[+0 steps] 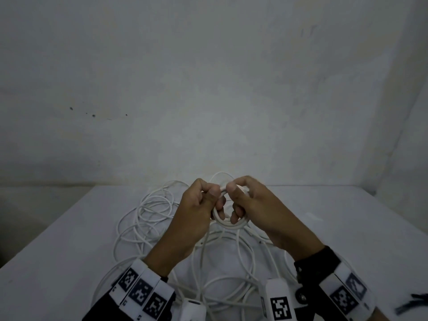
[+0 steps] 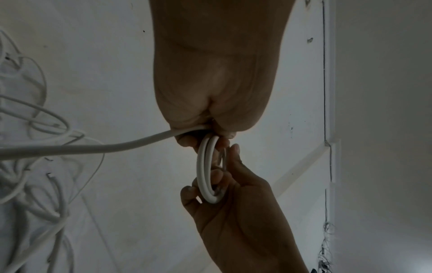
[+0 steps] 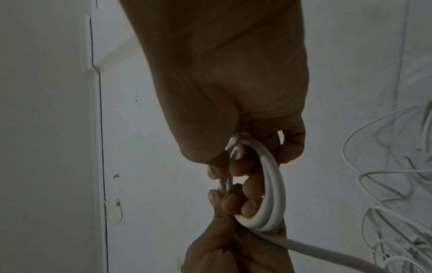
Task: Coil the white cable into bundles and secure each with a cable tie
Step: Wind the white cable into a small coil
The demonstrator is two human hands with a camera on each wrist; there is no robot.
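A small tight coil of white cable [image 1: 228, 224] hangs between my two hands above the table. My left hand [image 1: 215, 195] pinches the coil's top with thumb and curled fingers. My right hand [image 1: 234, 198] grips it from the other side, with fingers hooked through the loop. In the left wrist view the coil [image 2: 205, 175] shows a few turns, and a cable tail [image 2: 93, 147] runs off left from my left hand [image 2: 210, 133]. The right wrist view shows the coil [image 3: 273, 184] under my right hand [image 3: 257, 147]. No cable tie is on the coil.
Loose loops of white cable [image 1: 150, 212] sprawl over the white table [image 1: 69, 239], from its far edge down to my wrists. Dark thin strips [image 1: 414, 303] lie blurred at the lower right edge. A pale wall rises right behind the table.
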